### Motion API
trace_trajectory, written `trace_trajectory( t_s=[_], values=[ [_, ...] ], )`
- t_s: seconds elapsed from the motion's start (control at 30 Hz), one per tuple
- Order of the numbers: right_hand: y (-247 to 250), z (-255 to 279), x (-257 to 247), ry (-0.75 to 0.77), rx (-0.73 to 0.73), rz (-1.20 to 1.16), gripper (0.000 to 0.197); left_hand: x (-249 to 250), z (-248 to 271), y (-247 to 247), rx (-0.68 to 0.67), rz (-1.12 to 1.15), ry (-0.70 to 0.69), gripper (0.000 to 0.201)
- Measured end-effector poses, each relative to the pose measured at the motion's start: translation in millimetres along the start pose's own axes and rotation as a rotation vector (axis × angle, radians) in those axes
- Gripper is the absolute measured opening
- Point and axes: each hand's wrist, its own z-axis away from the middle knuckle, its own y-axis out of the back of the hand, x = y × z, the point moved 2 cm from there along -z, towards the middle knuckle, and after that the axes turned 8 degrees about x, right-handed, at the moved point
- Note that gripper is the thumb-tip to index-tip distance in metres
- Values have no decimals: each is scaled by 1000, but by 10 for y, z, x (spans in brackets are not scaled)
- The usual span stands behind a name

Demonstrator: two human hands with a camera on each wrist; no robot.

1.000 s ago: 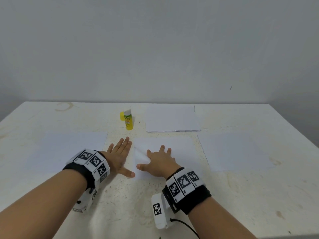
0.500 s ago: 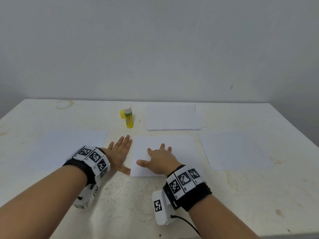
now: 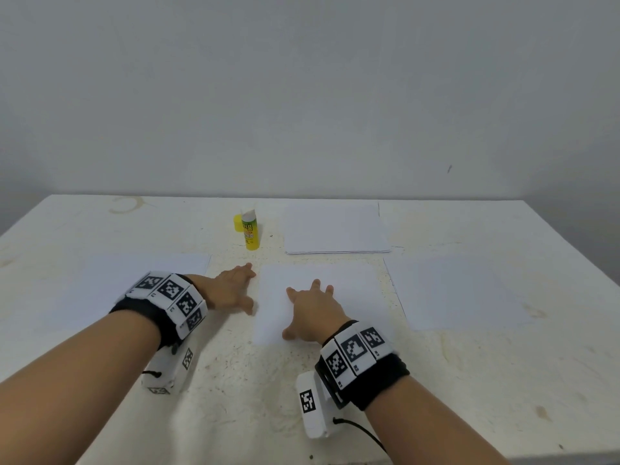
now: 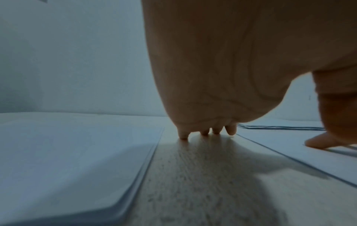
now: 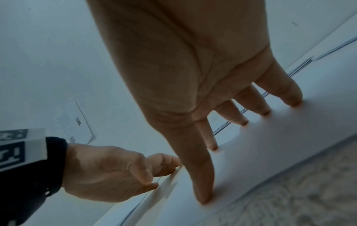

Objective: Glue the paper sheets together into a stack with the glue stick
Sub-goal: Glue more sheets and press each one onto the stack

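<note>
1. The middle sheet [image 3: 322, 297], just in front of the glue stick [image 3: 250, 234], is pressed flat by the spread, straight fingers of the right hand [image 3: 313, 313].
2. The left hand [image 3: 229, 292] is laid beside that sheet's left edge, fingers extended, gripping nothing.
3. The sheet is judged light, limp and easily creased; an edge or corner is best lifted.
4. The glue stick is seen uncapped, with its cap [image 3: 237, 223] just behind it. No containers are seen.

- Glue stick [image 3: 250, 231]: yellow-green, upright, uncapped, at 12 o'clock; yellow cap [image 3: 237, 223] touching behind.
- Paper sheets: centre sheet [image 3: 349, 290] flat; stack [image 3: 333, 229] at 1 o'clock.
</note>
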Motion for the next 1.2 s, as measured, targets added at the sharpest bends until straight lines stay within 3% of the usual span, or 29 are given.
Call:
trace_trajectory(
  t_s=[0.07,0.17,0.33,0.43,0.63,0.73,0.87,1.03,1.2],
  values=[
    [27,35,-10,-2,11,-11,78,-29,-26,-18,47,41,-1,107],
    [41,61,-27,-15,23,-9,78,-32,-57,-112,95,-80,-67,106],
    [44,46,-83,-29,53,71,80,-7,-85,-199,-19,-329,-120,120],
    [83,25,-140,-51,51,138,85,-4,-91,-200,-7,-437,-148,122],
    [98,20,-235,-94,5,184,85,28,-42,-172,-49,-394,-158,136],
    [85,3,-297,-30,28,175,80,31,-41,-176,-53,-395,-158,137],
    [68,-73,-357,153,-49,137,91,27,-47,-195,-31,-417,-162,138],
    [178,-128,-38,189,-86,213,111,43,-16,-181,-14,-400,-154,137],
    [421,-77,565,94,-113,243,125,44,-10,-181,-10,-410,-157,139]
  ],
)
